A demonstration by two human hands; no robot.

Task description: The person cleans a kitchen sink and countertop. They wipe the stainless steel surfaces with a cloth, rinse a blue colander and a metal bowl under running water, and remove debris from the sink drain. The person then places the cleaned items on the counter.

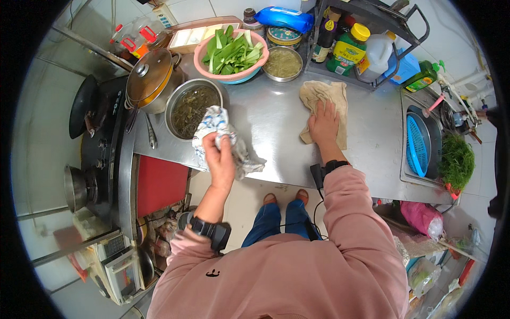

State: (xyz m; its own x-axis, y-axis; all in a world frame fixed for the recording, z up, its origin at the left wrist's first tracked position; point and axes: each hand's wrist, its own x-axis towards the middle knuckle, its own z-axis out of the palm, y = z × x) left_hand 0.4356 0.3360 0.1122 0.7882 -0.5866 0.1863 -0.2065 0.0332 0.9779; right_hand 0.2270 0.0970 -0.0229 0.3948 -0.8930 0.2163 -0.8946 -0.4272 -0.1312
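My left hand (220, 156) grips a crumpled white cloth with a blue pattern (215, 124), which hangs over the rim of a steel pot (169, 115) and the counter's front edge. Dark soaked greens or seaweed fill that pot. On the steel counter (271, 131), my right hand (326, 123) lies flat with its fingers on a beige cloth (342, 95). Behind the hands stand a pink colander of leafy greens (235, 56) and a steel bowl with pale strands in liquid (283, 63).
At the left are a lidded pot (149, 79), a spoon (151, 131) and a black gas stove (107, 159). A rack of bottles (378, 81) stands at the back right. The sink (406, 159) holds a blue basket (415, 143); feathery green herbs (457, 161) lie beside it.
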